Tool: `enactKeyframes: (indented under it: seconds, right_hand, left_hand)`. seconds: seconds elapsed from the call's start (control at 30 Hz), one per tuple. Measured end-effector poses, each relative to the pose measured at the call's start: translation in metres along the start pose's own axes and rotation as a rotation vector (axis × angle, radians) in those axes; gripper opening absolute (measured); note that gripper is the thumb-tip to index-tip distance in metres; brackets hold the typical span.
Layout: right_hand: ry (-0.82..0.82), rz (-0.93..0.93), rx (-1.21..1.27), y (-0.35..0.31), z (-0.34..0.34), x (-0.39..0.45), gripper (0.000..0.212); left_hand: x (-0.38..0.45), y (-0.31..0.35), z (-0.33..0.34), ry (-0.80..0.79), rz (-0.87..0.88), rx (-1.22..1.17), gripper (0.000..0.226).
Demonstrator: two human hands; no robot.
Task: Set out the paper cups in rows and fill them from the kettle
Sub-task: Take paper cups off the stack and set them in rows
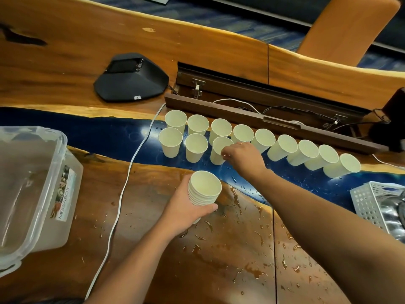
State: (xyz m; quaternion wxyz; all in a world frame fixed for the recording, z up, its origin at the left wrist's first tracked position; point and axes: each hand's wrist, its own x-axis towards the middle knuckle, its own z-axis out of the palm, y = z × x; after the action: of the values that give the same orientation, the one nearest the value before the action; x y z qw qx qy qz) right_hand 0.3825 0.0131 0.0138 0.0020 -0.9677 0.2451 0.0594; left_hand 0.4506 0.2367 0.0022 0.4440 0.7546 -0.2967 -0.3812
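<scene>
At far left stands a clear plastic storage box [32,187]; the left hand [186,207] grips a nested stack of paper cups [205,188] above the wet table [219,260]; the right hand [241,155] pinches the third front-row cup [219,148], setting it down; the back row [263,139] holds nine cups; all appear empty; no kettle is identifiable; front row and filling remain outstanding.

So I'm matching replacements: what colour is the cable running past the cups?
White; the cable shows clearly in the head view.
</scene>
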Motion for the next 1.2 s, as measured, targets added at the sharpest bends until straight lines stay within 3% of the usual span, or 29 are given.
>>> enactKeyframes:
  seconds: [0.3,0.5,0.87,1.07,1.2]
  right_hand:
    - [0.051,0.020,0.104,-0.003,-0.001,0.002,0.036]
    - [0.056,-0.149,0.049,-0.021,-0.006,0.012,0.039]
    - [0.051,-0.139,-0.025,-0.037,-0.002,0.043,0.033]
    - [0.029,-0.078,0.047,-0.040,-0.005,0.044,0.034]
    - [0.067,-0.002,0.304,-0.044,-0.026,0.027,0.036]
  left_hand:
    - [0.000,0.002,0.000,-0.005,-0.007,0.003,0.088]
    - [-0.002,0.003,-0.003,0.000,-0.005,-0.009,0.084]
    - [-0.005,0.001,-0.014,0.022,-0.011,-0.004,0.085]
    - [-0.004,0.002,-0.013,0.016,-0.007,-0.004,0.084]
    - [-0.002,0.004,-0.013,0.017,0.005,-0.008,0.083]
